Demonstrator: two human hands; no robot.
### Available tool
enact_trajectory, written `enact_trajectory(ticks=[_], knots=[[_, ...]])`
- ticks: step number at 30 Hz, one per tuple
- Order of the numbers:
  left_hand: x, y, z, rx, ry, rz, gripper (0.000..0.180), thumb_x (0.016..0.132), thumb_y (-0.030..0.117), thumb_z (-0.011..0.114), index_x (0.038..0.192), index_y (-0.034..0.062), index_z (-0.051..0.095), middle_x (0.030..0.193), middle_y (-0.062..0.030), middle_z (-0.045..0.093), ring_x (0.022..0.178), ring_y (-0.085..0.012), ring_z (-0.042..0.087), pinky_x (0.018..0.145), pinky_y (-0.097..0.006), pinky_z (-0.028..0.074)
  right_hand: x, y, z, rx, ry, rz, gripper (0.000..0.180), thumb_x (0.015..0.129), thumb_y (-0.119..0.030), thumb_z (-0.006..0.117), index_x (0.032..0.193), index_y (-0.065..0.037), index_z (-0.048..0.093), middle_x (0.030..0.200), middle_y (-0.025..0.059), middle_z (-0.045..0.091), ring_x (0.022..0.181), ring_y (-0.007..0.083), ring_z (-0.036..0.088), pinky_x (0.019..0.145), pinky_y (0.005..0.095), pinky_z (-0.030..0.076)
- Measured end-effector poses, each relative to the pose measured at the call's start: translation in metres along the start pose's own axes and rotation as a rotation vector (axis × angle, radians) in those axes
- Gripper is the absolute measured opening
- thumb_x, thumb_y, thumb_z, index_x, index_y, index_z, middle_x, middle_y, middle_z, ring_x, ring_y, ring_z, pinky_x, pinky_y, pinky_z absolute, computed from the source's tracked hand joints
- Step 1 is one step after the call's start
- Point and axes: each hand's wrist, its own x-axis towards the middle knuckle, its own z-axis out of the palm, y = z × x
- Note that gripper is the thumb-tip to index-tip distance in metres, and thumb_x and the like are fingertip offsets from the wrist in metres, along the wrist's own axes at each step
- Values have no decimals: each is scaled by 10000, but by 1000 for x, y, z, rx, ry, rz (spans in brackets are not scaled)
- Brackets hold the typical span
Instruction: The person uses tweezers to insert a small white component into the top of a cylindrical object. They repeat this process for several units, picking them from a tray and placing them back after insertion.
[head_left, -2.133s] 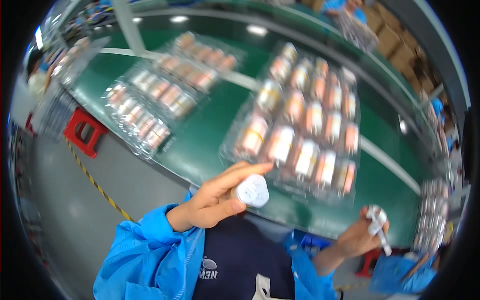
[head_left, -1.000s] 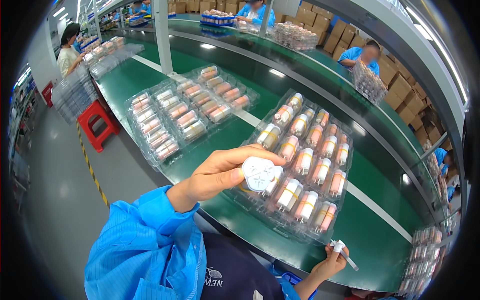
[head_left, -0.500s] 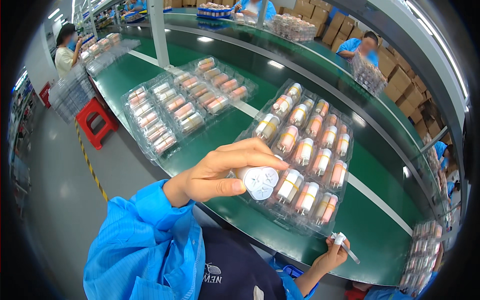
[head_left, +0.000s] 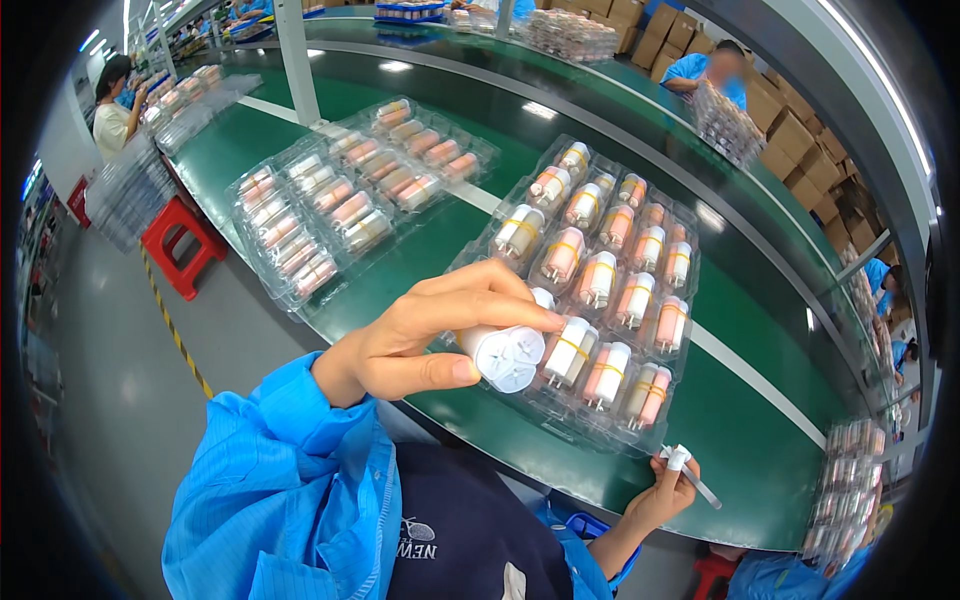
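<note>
My left hand grips a bundle of white cylindrical tubes, its rounded, three-lobed white end facing me. The bundle is held over the near left corner of a clear plastic tray. Rows of pink, white and beige tube bundles with yellow bands fill that tray; the hand hides a few pockets. Off the tray's near right corner, my right hand is closed on a slim silver tool, perhaps tweezers. A small white piece shows at its fingertips; I cannot tell whether it is worn or held.
Everything stands on a green conveyor belt with a white stripe. More filled clear trays lie to the left. A red stool is on the floor beside stacked trays. Across the line sits a person in blue.
The view has shifted slightly, so the trays sit a little lower and further left. The bundle in my left hand has tilted slightly. My right hand keeps its grip.
</note>
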Motion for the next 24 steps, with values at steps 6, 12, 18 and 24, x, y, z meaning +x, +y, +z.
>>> enact_trajectory(ticks=[6,12,18,24], knots=[[0,1,4,13,44,1,547,872,395,540,1142,-77,599,1035,-189,556,923,-257,531,800,-349,406,0,1,-1,5,1,4,172,894,-56,583,1004,76,574,838,134,633,712,161,633,630,228,516],[0,2,5,50,27,2,538,860,377,533,1140,-78,599,1029,-192,561,917,-261,540,796,-346,408,1,2,-1,11,0,7,179,893,-62,590,1002,79,575,847,140,634,708,161,632,629,229,516],[0,5,7,50,38,-31,521,851,347,534,1149,-77,593,1019,-190,561,901,-257,535,786,-340,401,1,2,-1,16,-5,-1,183,892,-66,596,1003,79,577,850,136,635,704,159,630,630,226,515],[-2,1,7,50,55,-47,520,855,338,536,1166,-76,581,1017,-184,556,900,-253,527,786,-341,398,0,2,-1,15,-10,-1,176,894,-60,590,1003,77,575,856,139,635,705,161,631,633,227,517]])
